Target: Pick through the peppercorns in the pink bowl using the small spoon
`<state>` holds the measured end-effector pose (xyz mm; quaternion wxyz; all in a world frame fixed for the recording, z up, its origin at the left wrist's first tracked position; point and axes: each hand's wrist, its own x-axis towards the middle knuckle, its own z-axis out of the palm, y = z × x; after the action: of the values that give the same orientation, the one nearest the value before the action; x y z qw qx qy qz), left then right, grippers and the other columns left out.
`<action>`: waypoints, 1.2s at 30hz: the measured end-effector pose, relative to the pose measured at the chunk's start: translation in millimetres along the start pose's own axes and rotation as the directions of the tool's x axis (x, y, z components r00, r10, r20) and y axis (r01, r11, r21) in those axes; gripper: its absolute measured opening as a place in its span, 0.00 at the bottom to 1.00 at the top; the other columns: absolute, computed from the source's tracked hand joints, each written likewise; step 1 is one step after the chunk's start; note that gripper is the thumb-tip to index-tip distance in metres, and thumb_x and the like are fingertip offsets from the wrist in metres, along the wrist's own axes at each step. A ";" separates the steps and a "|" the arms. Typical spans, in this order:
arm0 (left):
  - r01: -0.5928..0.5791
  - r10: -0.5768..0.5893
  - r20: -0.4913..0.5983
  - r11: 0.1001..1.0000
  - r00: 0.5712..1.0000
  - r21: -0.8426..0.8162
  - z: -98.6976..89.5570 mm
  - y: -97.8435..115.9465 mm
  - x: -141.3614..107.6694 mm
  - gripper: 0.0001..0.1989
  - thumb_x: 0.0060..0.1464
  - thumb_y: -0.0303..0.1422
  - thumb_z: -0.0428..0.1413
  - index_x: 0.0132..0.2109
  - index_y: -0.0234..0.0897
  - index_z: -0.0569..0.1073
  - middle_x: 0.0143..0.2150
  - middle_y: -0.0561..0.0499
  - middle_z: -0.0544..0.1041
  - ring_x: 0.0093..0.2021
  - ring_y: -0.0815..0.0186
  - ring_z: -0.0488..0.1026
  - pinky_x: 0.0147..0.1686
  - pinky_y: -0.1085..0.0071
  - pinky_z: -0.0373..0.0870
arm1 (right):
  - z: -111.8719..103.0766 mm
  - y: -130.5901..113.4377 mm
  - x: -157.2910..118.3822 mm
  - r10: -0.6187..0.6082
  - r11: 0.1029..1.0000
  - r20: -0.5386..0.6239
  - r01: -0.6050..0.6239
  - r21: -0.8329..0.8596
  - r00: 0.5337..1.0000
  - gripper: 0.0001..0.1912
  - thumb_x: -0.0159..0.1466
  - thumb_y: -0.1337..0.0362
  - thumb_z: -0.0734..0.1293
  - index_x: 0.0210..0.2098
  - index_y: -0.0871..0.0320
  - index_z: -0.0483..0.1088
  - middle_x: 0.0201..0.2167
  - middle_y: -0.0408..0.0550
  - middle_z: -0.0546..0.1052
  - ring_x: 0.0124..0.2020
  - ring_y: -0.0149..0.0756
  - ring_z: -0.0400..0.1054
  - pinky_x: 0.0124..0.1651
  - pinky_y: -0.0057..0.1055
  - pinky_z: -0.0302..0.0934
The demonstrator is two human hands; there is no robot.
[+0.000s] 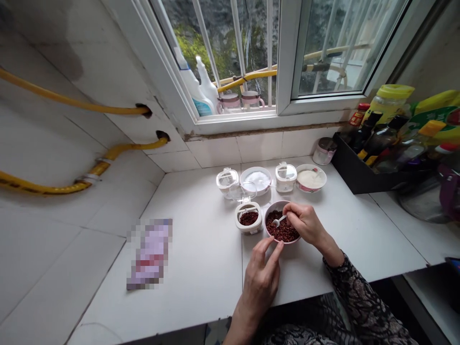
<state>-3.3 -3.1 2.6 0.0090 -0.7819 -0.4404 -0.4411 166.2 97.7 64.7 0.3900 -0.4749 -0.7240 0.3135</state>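
On the pale counter (201, 239), a squarish open jar (248, 231) of coarse red-brown flakes (248, 218) is set at nine o'clock from the round bowl (275, 205), the left hand (261, 273) being nearer. By that half-open hand nothing is gripped, the smooth rim being merely touched near seven o'clock; in the closed pinch of the right hand (305, 223), a small white spoon (276, 223) is held over the bowl's flakes, handle toward two o'clock.

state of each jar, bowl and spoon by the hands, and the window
front jar: lid flipped open, flakes inside
back left jar: lid closed
back right jar: lid closed
flake bowl: uncovered, left hand touching rim
spoon: held in right hand
back left bowl: uncovered
back right bowl: uncovered
window: left side open
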 end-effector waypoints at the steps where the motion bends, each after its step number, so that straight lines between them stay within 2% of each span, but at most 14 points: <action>1: -0.002 0.002 -0.001 1.000 1.000 0.000 0.1 0.1 0.1 0.29 0.59 0.15 0.47 0.64 0.39 0.66 0.57 0.40 0.69 0.59 0.59 0.68 0.55 0.61 0.74 | 1.2 -0.2 0.0 0.010 1.000 0.001 -0.010 0.022 1.000 0.09 0.60 0.68 0.59 0.27 0.54 0.69 0.17 0.40 0.70 0.20 0.33 0.63 0.25 0.28 0.57; 7: -0.011 0.011 -0.005 1.000 1.000 0.005 -0.1 0.2 1.0 0.30 0.59 0.14 0.47 0.65 0.38 0.65 0.56 0.40 0.69 0.59 0.59 0.68 0.56 0.62 0.73 | -2.0 -1.0 -0.2 0.122 0.978 -0.062 -0.110 0.177 0.991 0.07 0.60 0.66 0.60 0.28 0.55 0.69 0.16 0.39 0.70 0.17 0.31 0.63 0.24 0.27 0.59; 22: -0.013 0.013 0.007 1.000 1.000 -0.009 0.8 -0.6 -0.4 0.28 0.59 0.14 0.48 0.63 0.36 0.66 0.57 0.40 0.67 0.60 0.59 0.66 0.58 0.61 0.72 | -0.3 -2.2 0.3 0.164 0.948 -0.031 -0.149 0.279 0.986 0.06 0.57 0.65 0.62 0.27 0.57 0.69 0.15 0.39 0.70 0.16 0.29 0.62 0.21 0.25 0.58; 29: -0.007 0.007 0.014 1.000 1.000 -0.015 1.2 -0.9 -1.1 0.28 0.59 0.14 0.47 0.63 0.35 0.67 0.57 0.39 0.67 0.60 0.58 0.66 0.57 0.61 0.72 | -2.0 -2.5 3.4 0.233 0.850 -0.014 -0.197 0.489 0.972 0.08 0.58 0.60 0.65 0.29 0.58 0.71 0.17 0.40 0.73 0.15 0.29 0.65 0.21 0.25 0.62; 33: -0.009 0.009 0.014 1.000 1.000 -0.013 0.6 -0.7 -0.9 0.28 0.59 0.14 0.47 0.63 0.35 0.66 0.57 0.39 0.67 0.60 0.58 0.66 0.57 0.61 0.72 | 4.9 -5.6 4.0 0.144 0.855 -0.044 -0.102 0.509 0.989 0.09 0.63 0.58 0.65 0.34 0.58 0.70 0.21 0.43 0.77 0.18 0.31 0.70 0.25 0.27 0.66; 36: -0.013 0.013 0.002 1.000 1.000 -0.012 0.9 -1.2 -0.7 0.28 0.58 0.14 0.47 0.63 0.35 0.67 0.57 0.39 0.68 0.60 0.59 0.67 0.57 0.62 0.72 | 15.4 -9.3 2.1 -0.071 0.935 -0.119 0.108 0.338 0.990 0.07 0.68 0.62 0.62 0.39 0.57 0.70 0.27 0.46 0.79 0.25 0.33 0.74 0.32 0.30 0.69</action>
<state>-3.7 -2.4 1.1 0.0068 -0.7854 -0.4327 -0.4426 148.4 95.1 65.2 0.5185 -0.3816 -0.6574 0.3916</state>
